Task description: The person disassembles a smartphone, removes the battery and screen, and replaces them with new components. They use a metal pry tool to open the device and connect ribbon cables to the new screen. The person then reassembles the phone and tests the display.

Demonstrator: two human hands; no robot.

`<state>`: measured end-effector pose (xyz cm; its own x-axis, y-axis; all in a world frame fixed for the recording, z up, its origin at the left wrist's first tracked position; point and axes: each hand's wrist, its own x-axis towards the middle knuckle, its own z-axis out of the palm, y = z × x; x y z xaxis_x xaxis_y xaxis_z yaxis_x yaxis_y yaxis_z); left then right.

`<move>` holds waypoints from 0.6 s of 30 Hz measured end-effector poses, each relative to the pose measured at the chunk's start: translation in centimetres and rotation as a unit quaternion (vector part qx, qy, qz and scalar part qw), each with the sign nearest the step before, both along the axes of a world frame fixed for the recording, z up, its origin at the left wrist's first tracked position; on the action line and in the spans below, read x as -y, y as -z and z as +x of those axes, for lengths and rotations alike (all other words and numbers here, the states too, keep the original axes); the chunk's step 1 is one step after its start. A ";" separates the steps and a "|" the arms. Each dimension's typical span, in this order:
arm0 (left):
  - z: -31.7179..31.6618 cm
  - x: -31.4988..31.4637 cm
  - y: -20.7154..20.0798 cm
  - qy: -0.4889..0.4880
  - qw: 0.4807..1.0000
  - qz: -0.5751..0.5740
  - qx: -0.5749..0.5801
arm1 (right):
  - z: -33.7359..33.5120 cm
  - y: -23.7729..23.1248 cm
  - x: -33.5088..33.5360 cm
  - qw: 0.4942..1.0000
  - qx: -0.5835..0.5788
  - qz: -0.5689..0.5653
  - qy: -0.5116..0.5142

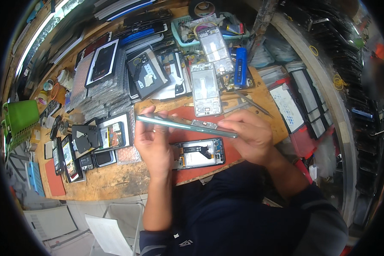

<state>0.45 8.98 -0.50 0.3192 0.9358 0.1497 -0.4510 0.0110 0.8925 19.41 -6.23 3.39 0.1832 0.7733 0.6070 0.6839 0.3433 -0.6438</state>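
Left hand (pixel 151 143): forearm near upright, thumb nearside, grip closed on the slim phone's left end. Slim phone (pixel 177 124): edge-on, right end lower, above the worktop (pixel 115 183). Opened phone (pixel 197 158): on red mat (pixel 232 153). Right hand (pixel 254 134): fingers bent, grip closed on its opposite end, the slim phone's right.

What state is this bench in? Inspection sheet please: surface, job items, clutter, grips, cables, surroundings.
Surface: scuffed wooden bench, red mat on it.
Job items: thin phone held edge-on above the mat; open phone lying on the mat.
Clutter: bubble-wrapped stack, pale phone frames, green basket of mixed parts.
Grips: left grip on the thin phone's left end; right grip on its right end.
Cables: black ribbon inside the open phone; loose cords, can't tell.
Surroundings: bright green crate at left, yellow rubber bands at right.
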 end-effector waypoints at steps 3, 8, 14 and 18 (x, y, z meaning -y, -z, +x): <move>-0.2 0.2 -0.1 -0.012 1.000 0.029 0.001 | 0.1 0.5 -0.1 1.000 -0.015 -0.001 0.000; -0.1 0.7 -0.6 -0.021 0.999 0.049 0.006 | 0.7 2.2 -0.6 0.997 -0.067 -0.029 0.002; 0.0 1.6 -1.4 -0.041 0.992 0.118 -0.032 | 1.0 4.8 -1.2 0.975 -0.202 -0.086 0.025; -0.1 2.3 -1.8 -0.040 0.986 0.152 -0.052 | 1.2 6.3 -1.4 0.951 -0.295 -0.095 0.011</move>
<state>0.31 6.68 1.25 0.2746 0.8751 0.3985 -0.3458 -0.2968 0.8901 20.66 -4.80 -2.95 0.4665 0.8504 0.2431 0.1905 0.1718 -0.9665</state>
